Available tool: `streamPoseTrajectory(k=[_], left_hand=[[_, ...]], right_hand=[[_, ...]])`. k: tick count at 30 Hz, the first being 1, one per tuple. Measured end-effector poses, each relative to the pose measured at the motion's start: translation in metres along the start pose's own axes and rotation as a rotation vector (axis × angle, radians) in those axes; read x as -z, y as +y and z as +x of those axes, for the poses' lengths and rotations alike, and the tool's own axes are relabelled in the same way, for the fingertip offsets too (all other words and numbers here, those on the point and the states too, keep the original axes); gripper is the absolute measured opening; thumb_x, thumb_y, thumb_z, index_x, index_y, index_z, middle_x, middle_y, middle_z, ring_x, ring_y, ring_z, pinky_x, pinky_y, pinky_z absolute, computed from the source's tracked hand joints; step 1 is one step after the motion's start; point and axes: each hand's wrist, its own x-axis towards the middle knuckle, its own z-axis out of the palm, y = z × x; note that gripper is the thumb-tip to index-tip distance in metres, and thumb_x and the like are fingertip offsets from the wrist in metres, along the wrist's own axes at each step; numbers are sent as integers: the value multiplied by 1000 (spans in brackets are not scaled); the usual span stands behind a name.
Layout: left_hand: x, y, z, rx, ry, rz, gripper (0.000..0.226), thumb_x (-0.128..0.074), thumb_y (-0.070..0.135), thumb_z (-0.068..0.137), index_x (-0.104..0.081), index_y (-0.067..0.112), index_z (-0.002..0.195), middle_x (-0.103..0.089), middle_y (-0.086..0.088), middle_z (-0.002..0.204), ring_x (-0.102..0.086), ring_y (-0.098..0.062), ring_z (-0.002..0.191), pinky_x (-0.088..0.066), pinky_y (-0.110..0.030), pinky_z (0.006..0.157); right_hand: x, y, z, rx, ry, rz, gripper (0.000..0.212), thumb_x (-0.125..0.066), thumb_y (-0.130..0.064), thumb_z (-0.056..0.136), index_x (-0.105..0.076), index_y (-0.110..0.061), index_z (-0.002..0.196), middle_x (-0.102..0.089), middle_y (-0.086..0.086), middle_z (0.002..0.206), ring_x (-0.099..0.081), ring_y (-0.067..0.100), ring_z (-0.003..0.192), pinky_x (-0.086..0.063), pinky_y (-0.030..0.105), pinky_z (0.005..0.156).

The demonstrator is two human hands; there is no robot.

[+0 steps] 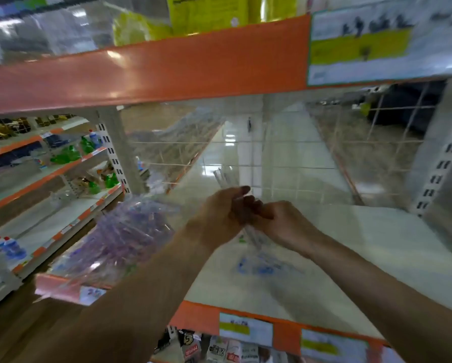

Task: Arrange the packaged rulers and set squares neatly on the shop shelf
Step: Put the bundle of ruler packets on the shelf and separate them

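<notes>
Head view: I log left hand (pixel 219 216) and right hand (pixel 282 224), both clamped round one tilted bundle of clear packaged rulers (pixel 226 178), above the white shelf (pixel 377 244), near a purple-filled bag (pixel 125 237).

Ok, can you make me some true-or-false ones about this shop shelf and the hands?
1. The left hand and the right hand both grip the bundle of clear plastic packaged rulers. True.
2. The bundle lies flat on the white shelf board. False: the hands hold it up on end, tilted.
3. A heap of purple-and-clear plastic packets sits left of the hands. True.
4. The shelf's front edge strip is blue. False: it is orange.
</notes>
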Motion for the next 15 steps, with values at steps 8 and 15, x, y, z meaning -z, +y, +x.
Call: streamPoseTrajectory(k=[8, 15], left_hand=[[-110, -77, 15, 185, -92, 327, 23, -42, 6, 97, -49, 11, 75, -48, -4, 53, -52, -11, 41, -42, -17, 40], [-148, -121, 19, 315, -179, 490, 14, -48, 17, 93, -56, 12, 83, -59, -9, 88, -59, -24, 77, -47, -35, 73]], right_hand=[[93, 58, -62, -144, 71, -271, 27, -60, -52, 77, -70, -28, 84, -69, -3, 78, -64, 14, 76, -45, 26, 63], [148, 123, -93, -476, 57, -413, 33, -63, -39, 84, -69, -7, 82, -65, 5, 69, -57, 14, 51, -48, 23, 52]])
